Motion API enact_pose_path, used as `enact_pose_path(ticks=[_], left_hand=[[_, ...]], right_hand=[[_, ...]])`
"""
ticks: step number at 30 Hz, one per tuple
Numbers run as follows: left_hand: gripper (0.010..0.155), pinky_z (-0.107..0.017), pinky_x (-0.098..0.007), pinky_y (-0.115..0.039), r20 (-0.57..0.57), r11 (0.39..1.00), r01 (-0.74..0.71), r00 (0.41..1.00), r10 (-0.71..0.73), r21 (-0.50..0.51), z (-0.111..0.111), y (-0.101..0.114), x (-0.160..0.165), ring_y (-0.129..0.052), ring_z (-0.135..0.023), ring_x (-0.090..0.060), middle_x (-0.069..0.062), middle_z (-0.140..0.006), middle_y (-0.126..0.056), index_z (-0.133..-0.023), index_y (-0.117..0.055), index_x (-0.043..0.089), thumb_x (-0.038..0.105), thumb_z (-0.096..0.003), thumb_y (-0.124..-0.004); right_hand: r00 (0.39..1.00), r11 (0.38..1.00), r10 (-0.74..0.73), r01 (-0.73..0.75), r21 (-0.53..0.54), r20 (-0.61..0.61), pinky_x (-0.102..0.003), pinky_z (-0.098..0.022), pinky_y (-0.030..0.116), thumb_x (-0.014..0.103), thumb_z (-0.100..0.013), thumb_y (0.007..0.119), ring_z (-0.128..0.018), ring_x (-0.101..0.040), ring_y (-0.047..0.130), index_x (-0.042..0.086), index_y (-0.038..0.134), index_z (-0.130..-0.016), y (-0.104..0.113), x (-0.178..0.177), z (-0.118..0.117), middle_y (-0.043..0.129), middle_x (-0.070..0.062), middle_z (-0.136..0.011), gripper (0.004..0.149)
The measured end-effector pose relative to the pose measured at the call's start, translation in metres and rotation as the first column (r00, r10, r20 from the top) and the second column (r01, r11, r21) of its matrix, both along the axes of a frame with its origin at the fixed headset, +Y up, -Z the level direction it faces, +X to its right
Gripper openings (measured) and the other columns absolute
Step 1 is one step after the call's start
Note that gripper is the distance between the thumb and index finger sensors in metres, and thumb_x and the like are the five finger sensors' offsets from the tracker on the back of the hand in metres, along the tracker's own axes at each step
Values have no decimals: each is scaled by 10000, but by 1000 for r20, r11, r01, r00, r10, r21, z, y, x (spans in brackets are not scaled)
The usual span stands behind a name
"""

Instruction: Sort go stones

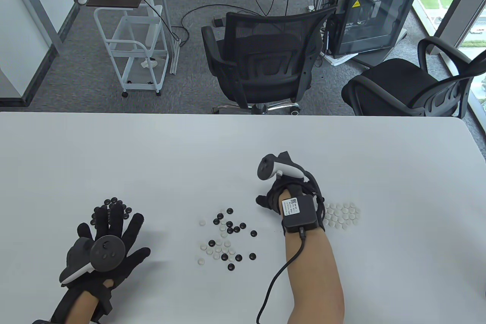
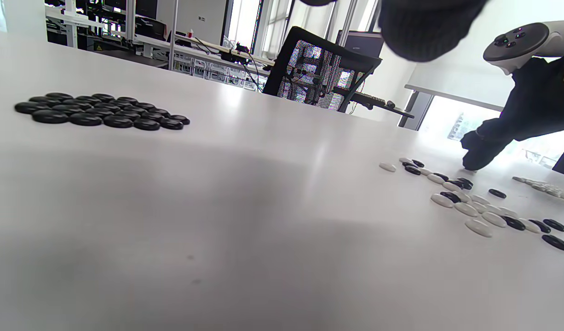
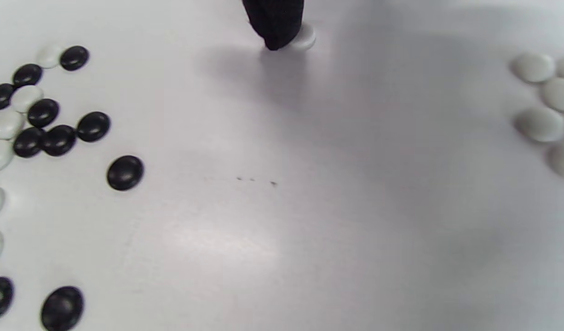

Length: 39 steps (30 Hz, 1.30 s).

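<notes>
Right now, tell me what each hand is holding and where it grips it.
The right hand presses one fingertip on a white stone, on its left edge. The left hand lies flat, holding nothing.

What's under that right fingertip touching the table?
A single white stone, partly covered by the right hand fingertip pressing on it. How much of it lies beneath cannot be seen.

Mixed black and white stones [image 1: 227,236] lie mid-table, between black pile [image 1: 114,206] and white pile [image 1: 341,215].
</notes>
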State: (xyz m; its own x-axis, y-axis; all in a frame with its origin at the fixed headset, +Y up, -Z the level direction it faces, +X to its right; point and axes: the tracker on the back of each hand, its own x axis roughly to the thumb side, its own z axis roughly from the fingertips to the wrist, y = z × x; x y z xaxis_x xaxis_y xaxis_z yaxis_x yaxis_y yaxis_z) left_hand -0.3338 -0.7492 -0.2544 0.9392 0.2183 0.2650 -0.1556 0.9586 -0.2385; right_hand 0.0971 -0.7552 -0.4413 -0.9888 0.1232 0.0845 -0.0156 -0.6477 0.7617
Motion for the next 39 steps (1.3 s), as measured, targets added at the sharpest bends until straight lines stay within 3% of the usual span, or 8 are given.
enact_pose_path(ticks=[9,23,27,31,39], left_hand=[[807,-477,-825,59,-2,1000,13,1000,-13,-3,0,0,2,211,-932,-559,-268,-1122,183,-1200,-158,222,579,-601,-563],[807,-477,-825,57,-2,1000,23,1000,-23,-9,0,-1,4,209,-932,-561,-271,-1125,160,-1200,-157,221,579,-601,-562],[808,-477,-825,58,-1,1000,19,1000,-19,-7,0,-1,4,211,-932,-559,-269,-1121,185,-1201,-157,219,579,-602,-562],[807,-476,-825,58,-1,1000,20,1000,-20,-8,0,-1,5,210,-931,-559,-269,-1124,160,-1200,-159,220,578,-601,-563],[805,-472,-812,69,-26,999,29,999,-29,21,1,1,4,226,-912,-546,-263,-1124,165,-1200,-160,222,579,-602,-565]], right_hand=[[992,1000,21,-22,4,125,-922,-512,146,460,-579,554,-846,-722,-17,6,667,-1089,-1,62,15,105,-460,-1074,692],[986,997,78,-79,-3,145,-919,-514,156,449,-590,573,-848,-721,-5,-17,689,-1080,2,73,17,124,-462,-1074,686],[997,998,59,-61,36,55,-919,-514,160,446,-591,579,-846,-722,-3,-13,684,-1080,12,47,15,119,-466,-1069,679],[993,993,-90,95,68,-77,-918,-513,166,448,-593,576,-844,-723,0,3,688,-1077,22,5,17,121,-464,-1070,667],[906,975,-199,222,20,-375,-918,-515,166,442,-592,574,-846,-723,-2,23,639,-1096,24,-100,38,111,-468,-1068,660]])
